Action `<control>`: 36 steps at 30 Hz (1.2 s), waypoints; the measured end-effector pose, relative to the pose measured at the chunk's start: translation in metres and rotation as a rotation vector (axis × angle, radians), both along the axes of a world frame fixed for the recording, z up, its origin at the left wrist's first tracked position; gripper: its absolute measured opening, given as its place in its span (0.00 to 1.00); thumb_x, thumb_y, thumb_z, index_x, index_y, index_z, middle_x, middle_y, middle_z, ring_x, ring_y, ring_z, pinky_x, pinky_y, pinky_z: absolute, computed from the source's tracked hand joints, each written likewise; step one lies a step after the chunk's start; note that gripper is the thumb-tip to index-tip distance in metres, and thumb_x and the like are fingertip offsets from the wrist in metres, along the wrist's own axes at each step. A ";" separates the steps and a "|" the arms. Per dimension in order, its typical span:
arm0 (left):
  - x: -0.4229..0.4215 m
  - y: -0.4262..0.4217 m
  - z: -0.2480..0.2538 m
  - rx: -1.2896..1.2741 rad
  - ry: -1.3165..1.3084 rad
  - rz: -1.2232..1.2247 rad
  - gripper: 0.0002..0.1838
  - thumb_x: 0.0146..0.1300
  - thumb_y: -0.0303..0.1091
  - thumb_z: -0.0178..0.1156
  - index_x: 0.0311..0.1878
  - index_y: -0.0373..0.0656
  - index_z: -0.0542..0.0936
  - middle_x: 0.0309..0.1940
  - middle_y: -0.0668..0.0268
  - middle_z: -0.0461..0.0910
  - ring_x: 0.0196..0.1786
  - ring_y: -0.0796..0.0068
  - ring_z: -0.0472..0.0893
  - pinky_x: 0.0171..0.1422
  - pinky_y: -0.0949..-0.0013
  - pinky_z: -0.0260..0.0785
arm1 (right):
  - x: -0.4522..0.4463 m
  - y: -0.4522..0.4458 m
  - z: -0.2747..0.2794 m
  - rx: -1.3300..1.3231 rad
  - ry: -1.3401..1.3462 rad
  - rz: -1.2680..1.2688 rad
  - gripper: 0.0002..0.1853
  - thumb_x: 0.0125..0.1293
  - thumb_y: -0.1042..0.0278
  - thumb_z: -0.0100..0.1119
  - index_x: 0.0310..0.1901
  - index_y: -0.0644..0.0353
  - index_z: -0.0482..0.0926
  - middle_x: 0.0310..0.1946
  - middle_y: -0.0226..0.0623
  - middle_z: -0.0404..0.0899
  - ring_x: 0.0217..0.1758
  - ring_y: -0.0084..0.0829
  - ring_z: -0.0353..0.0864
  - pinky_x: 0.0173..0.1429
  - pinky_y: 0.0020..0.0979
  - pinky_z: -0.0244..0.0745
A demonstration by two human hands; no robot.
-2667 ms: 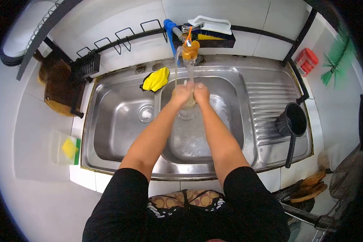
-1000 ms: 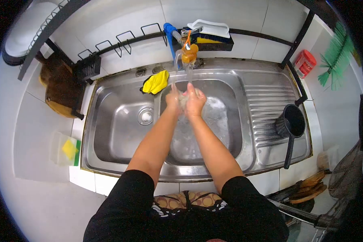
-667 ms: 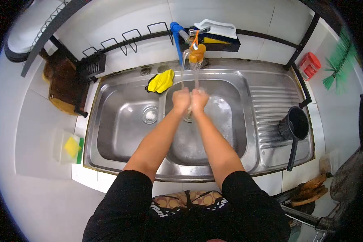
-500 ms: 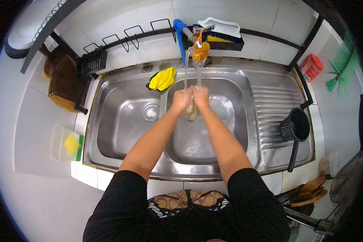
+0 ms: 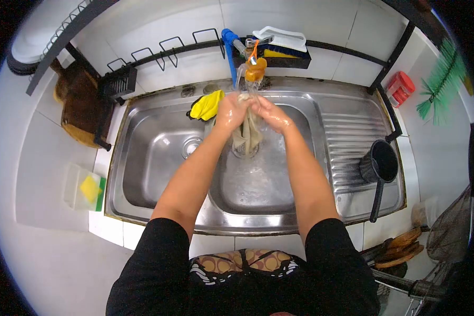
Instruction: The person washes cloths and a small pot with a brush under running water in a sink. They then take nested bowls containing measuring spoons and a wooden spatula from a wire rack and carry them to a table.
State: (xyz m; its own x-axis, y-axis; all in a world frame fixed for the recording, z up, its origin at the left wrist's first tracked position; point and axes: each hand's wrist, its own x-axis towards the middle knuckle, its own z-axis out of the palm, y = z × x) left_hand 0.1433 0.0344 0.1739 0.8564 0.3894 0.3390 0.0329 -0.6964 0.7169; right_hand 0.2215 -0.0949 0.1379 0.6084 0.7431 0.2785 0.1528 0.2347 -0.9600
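Note:
A wet, pale beige cloth (image 5: 247, 138) hangs from my hands into the right sink basin (image 5: 258, 192), its lower end near the drain. My left hand (image 5: 231, 111) is closed on the upper part of the cloth. Gripping the same bunched top from the other side is my right hand (image 5: 270, 111), its fingers partly extended toward the left hand. Water runs over both hands from the faucet (image 5: 255, 69), which has an orange-yellow fitting at its spout. Part of the fingers is hidden by the cloth and the water.
A yellow cloth (image 5: 207, 105) lies on the divider at the back, by the left basin (image 5: 152, 181). On the ribbed drainboard stands a black dipper (image 5: 378, 162). A brush (image 5: 282, 38) rests on the rack behind. Cutting boards (image 5: 81, 105) lean at left.
My hands have moved slightly up and apart, closer under the faucet. The cloth, bunched between my fists before, now hangs down loosely. The view has shifted a little.

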 end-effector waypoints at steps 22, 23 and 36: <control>0.006 0.015 0.003 -0.149 -0.036 -0.285 0.19 0.50 0.39 0.63 0.42 0.36 0.76 0.31 0.60 0.79 0.41 0.67 0.78 0.51 0.66 0.66 | 0.013 0.003 -0.004 -0.180 -0.175 -0.171 0.13 0.58 0.63 0.59 0.41 0.61 0.75 0.34 0.29 0.76 0.38 0.21 0.73 0.46 0.26 0.69; 0.008 0.012 -0.003 -0.090 -0.102 -0.309 0.20 0.50 0.40 0.64 0.42 0.36 0.77 0.31 0.60 0.79 0.41 0.66 0.78 0.51 0.65 0.66 | 0.012 0.005 0.006 -0.178 -0.179 -0.145 0.12 0.59 0.64 0.57 0.42 0.61 0.74 0.35 0.29 0.76 0.39 0.20 0.72 0.45 0.25 0.68; 0.020 0.011 0.003 -0.044 0.019 -0.224 0.24 0.55 0.48 0.60 0.45 0.36 0.77 0.40 0.49 0.78 0.45 0.54 0.78 0.50 0.61 0.67 | 0.010 -0.019 -0.018 -0.266 0.023 -0.039 0.15 0.63 0.65 0.53 0.50 0.60 0.73 0.41 0.23 0.75 0.43 0.15 0.69 0.48 0.19 0.64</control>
